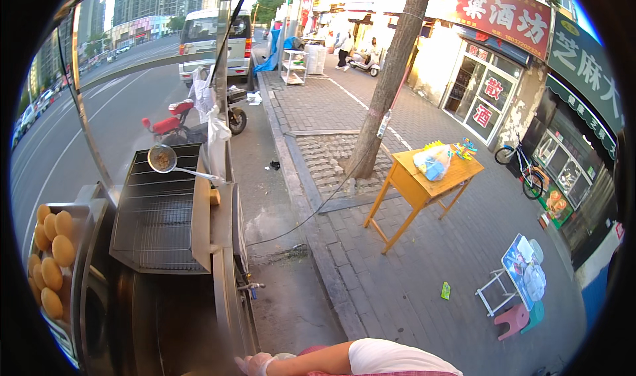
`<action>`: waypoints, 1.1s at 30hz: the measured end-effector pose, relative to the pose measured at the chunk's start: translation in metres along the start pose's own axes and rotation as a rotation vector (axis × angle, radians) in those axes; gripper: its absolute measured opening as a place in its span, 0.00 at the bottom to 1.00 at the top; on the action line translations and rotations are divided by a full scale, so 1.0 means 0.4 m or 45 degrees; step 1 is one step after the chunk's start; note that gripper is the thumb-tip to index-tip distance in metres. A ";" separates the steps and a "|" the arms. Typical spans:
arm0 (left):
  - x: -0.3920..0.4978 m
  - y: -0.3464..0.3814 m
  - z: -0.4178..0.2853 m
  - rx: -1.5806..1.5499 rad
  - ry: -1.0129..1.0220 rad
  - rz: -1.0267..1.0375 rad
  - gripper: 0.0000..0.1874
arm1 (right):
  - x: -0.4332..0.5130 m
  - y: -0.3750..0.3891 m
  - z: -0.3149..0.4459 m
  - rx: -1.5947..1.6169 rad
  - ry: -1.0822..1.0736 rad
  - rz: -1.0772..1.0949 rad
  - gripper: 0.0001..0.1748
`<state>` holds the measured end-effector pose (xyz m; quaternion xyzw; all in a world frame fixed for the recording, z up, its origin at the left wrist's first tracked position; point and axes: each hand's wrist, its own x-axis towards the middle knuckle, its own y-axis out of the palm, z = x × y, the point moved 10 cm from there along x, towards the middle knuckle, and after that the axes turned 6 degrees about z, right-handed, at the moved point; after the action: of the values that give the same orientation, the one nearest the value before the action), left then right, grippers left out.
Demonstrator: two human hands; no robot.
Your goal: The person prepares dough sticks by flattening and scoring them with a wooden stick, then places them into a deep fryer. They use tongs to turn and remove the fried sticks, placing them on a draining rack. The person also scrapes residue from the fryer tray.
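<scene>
My right hand [258, 363], in a thin clear plastic glove, is at the bottom edge beside the steel rim of a street food cart [226, 286]; its fingers are partly cut off, and whether it holds anything cannot be made out. My left hand is out of view. Before me are a wire rack over a metal tray [164, 217] and a long-handled strainer ladle [162, 158] with brown bits in it, lying across the rack's far end. At the left, several round golden-brown buns [63, 250] lie in a steel tray [82, 237]. Below the rack is a dark, blurred cavity.
White plastic bags [217, 130] hang on the cart's post. A valve [252, 286] juts from its side. Right of the curb [318, 256] stand a tree [380, 97], a wooden table [422, 177] with a bagged item, and a folding table [519, 271] with stools. A cable [298, 227] crosses the ground.
</scene>
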<state>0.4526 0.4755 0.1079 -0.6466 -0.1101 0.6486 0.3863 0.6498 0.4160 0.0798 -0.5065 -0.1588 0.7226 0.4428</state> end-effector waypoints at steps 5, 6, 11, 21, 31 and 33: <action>0.089 -0.077 -0.121 0.089 0.115 -0.081 0.25 | -0.002 0.007 -0.057 0.129 0.011 -0.117 0.24; 0.103 -0.085 -0.141 0.100 0.133 -0.088 0.25 | -0.021 -0.008 -0.043 0.091 0.013 -0.066 0.24; 0.151 -0.125 -0.241 0.169 0.212 -0.131 0.24 | 0.008 0.029 -0.068 0.077 0.015 -0.048 0.25; 0.195 -0.147 -0.333 0.209 0.282 -0.168 0.24 | 0.099 0.104 -0.119 0.075 -0.094 -0.084 0.29; 0.207 -0.130 -0.301 0.226 0.257 -0.172 0.23 | 0.017 0.015 -0.068 -0.028 -0.037 -0.023 0.36; 0.204 -0.122 -0.298 0.226 0.258 -0.175 0.23 | -0.005 0.006 -0.062 -0.034 -0.038 -0.030 0.34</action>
<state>0.5910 0.5188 0.0611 -0.6630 -0.0569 0.5591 0.4946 0.6703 0.4078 0.0685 -0.4996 -0.1809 0.7226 0.4422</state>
